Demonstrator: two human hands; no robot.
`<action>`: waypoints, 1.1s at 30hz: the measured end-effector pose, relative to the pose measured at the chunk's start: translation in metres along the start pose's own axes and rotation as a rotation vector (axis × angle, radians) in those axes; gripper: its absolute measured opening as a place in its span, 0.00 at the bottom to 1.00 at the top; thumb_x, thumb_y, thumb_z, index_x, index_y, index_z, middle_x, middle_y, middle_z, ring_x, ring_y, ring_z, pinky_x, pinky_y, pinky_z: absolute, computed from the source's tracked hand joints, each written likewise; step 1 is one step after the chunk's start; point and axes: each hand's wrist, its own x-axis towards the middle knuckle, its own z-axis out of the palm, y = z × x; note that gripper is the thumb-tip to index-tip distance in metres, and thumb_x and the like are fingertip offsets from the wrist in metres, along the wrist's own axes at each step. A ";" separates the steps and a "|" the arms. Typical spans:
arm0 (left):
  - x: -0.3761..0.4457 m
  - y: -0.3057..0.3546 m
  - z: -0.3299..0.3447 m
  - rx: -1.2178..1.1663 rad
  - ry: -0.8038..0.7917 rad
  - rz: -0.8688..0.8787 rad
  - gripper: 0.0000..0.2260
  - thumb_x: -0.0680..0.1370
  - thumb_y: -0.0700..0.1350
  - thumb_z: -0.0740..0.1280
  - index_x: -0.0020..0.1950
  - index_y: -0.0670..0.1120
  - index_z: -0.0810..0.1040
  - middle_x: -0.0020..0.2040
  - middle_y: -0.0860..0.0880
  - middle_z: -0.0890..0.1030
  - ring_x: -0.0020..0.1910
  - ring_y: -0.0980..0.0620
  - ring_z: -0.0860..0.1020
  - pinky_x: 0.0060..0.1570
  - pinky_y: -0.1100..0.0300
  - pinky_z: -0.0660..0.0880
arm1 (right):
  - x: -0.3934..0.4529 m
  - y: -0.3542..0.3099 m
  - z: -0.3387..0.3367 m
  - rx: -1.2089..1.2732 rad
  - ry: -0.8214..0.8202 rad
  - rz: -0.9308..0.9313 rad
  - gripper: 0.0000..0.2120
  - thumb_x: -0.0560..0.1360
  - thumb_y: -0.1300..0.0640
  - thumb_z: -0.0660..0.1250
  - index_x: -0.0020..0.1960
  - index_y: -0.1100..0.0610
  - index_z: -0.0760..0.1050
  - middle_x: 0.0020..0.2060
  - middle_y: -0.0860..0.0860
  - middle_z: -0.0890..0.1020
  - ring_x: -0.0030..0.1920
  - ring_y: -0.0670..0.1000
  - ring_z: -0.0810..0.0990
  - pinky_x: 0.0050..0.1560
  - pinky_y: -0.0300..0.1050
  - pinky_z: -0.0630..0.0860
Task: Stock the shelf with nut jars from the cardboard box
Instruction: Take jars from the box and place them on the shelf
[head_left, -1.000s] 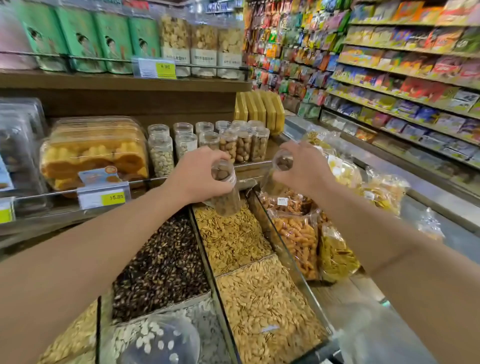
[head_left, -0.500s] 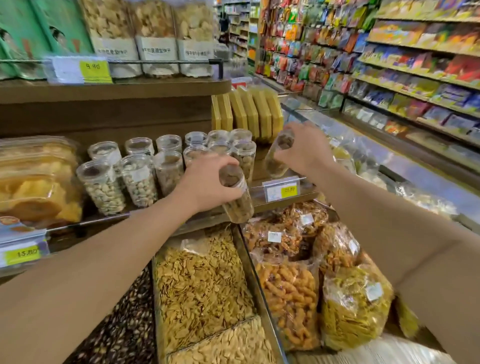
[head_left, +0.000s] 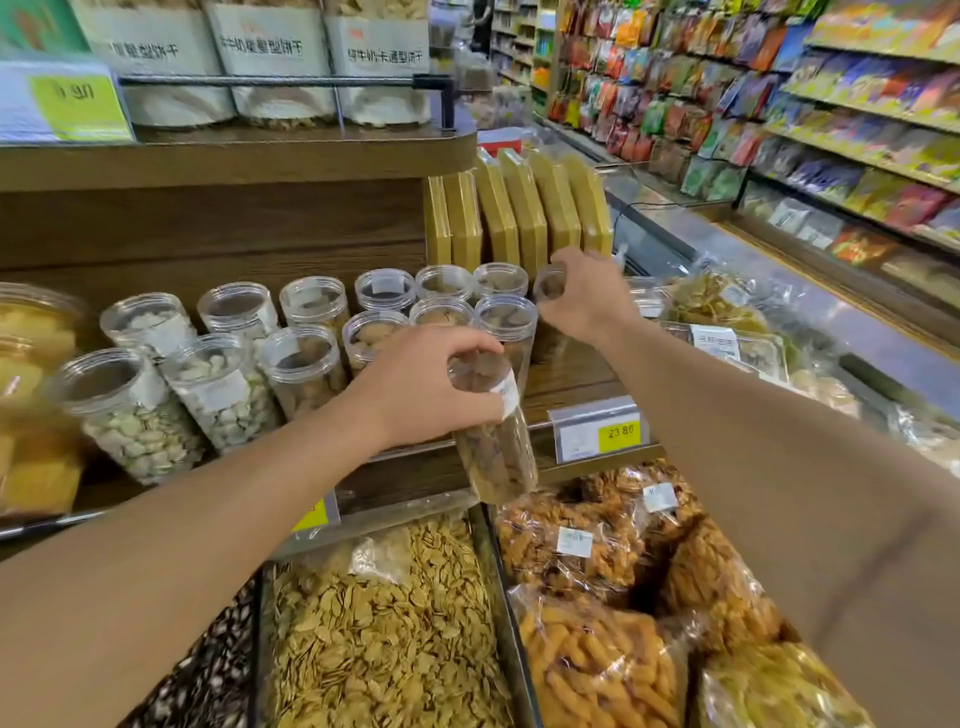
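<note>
Shelf stock, nut jars. Left hand (head_left: 421, 387) grips jar (head_left: 493, 436) by its lid end, fingers curled round it, jar hanging tilted over the shelf (head_left: 571, 384) edge, above the seed bin (head_left: 384, 623). Right hand (head_left: 587, 296) grips second jar (head_left: 551, 285) from above, at the right end of the jar rows (head_left: 363, 322). Risks: top-only grip may slip and drop the jar into the bin; crowding could topple neighbours. Cardboard box not seen.
</note>
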 end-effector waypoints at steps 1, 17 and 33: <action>0.002 -0.001 0.000 -0.013 -0.012 -0.004 0.23 0.69 0.53 0.74 0.63 0.56 0.78 0.53 0.61 0.77 0.53 0.61 0.74 0.49 0.70 0.68 | 0.004 0.000 0.003 0.007 0.001 -0.004 0.25 0.73 0.54 0.70 0.68 0.57 0.70 0.60 0.55 0.75 0.61 0.56 0.72 0.54 0.46 0.71; 0.004 0.002 -0.004 -0.071 -0.029 -0.032 0.22 0.70 0.51 0.74 0.64 0.55 0.78 0.55 0.59 0.77 0.54 0.62 0.74 0.49 0.71 0.69 | 0.018 0.022 0.012 0.100 -0.043 -0.002 0.31 0.74 0.53 0.68 0.75 0.53 0.63 0.76 0.52 0.58 0.74 0.54 0.61 0.68 0.46 0.63; 0.042 0.064 -0.021 0.103 0.161 0.153 0.24 0.70 0.53 0.73 0.65 0.53 0.77 0.59 0.53 0.77 0.54 0.59 0.71 0.51 0.64 0.63 | -0.115 0.096 0.025 -0.215 -0.147 -0.187 0.23 0.79 0.46 0.57 0.70 0.55 0.71 0.67 0.53 0.75 0.68 0.56 0.70 0.71 0.51 0.63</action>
